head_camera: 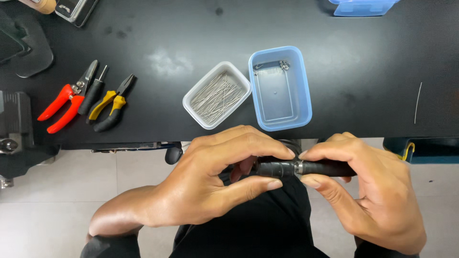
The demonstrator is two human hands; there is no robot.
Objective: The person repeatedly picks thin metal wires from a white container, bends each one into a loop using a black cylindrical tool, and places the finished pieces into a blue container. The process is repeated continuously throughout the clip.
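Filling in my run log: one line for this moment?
left hand: grips black cylinder | right hand: grips other end | both: below table edge | nearby: white pin tray

Black table (334,52), matte (faint smudges near the middle). Laid on it: red-handled cutters (64,102), a black screwdriver (92,93), yellow-handled pliers (112,105), a white tray (216,94) of thin metal pins, a blue tub (279,88), one loose wire (418,102).
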